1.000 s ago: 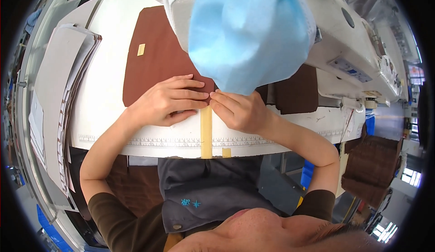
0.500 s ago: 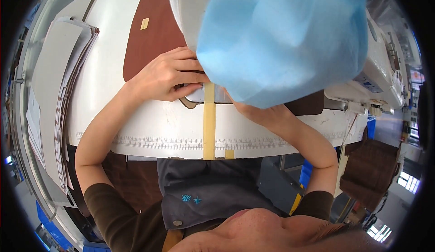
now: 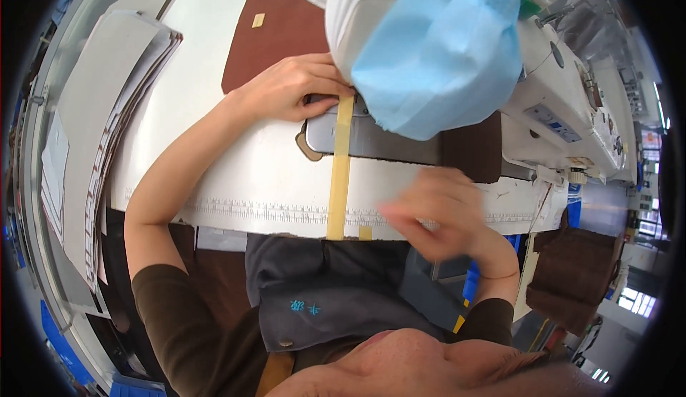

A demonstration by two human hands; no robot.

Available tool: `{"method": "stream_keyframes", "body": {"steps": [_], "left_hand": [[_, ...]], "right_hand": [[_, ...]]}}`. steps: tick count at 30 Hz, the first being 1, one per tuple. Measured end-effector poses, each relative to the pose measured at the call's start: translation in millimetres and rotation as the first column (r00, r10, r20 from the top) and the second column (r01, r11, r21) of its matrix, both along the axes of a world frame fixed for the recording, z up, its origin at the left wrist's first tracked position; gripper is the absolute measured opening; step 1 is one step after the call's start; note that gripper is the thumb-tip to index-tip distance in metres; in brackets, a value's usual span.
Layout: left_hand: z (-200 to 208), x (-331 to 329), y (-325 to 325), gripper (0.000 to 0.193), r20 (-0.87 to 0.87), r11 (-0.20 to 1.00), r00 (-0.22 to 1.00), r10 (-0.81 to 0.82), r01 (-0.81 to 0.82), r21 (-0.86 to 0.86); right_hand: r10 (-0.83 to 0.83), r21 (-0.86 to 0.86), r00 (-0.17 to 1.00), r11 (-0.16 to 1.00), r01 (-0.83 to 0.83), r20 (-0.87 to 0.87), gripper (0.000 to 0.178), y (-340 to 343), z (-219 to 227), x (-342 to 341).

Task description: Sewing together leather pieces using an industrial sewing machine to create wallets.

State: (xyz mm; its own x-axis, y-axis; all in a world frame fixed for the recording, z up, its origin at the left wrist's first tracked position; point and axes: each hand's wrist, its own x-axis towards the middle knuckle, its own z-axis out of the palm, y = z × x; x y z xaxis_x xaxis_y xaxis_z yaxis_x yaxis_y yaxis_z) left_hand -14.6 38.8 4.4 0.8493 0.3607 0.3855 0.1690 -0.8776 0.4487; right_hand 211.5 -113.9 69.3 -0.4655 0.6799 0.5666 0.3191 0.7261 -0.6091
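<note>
My left hand (image 3: 306,86) rests at the left end of a grey metal plate (image 3: 368,140) set in the white tabletop. Its fingers are bent together, with fingertips and thumb beside a strip of yellow tape (image 3: 341,143). Whatever those fingers hold, if anything, is hidden. My right hand (image 3: 439,211) is over the front of the table, above the printed ruler (image 3: 286,211). Motion smears its fingers, which look curled. A blue face mask (image 3: 436,57) hangs in front of the work and covers the area beyond the plate.
A reddish-brown flat panel (image 3: 275,36) lies at the far left, and a dark brown piece (image 3: 470,150) right of the plate. Layered card sheets (image 3: 107,104) stand at the left. A white sewing machine (image 3: 550,104) is at the right; brown material (image 3: 572,279) hangs below.
My right hand has come out from beneath the mask toward the table's front edge. My left hand stays by the tape. The mask covers less, so more of the plate shows.
</note>
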Motion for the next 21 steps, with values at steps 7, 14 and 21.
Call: {"method": "stream_keyframes", "body": {"steps": [7, 14, 21], "left_hand": [[-3, -4, 8, 0.023, 0.030, 0.999, 0.999, -0.032, 0.031, 0.027], [-16, 28, 145, 0.035, 0.250, 0.925, 0.911, 0.329, -0.364, 0.111], [-38, -4, 176, 0.047, 0.051, 0.529, 0.550, 0.833, -0.821, 0.212]], "right_hand": [[0.341, 0.178, 0.590, 0.931, -0.318, -0.731, 0.017, -31, 59, -6], [0.354, 0.321, 0.680, 0.930, -0.181, -0.643, 0.020, -39, 68, -3], [-0.269, -0.271, 0.932, 0.941, 0.202, -0.242, 0.017, -44, 8, -17]]}}
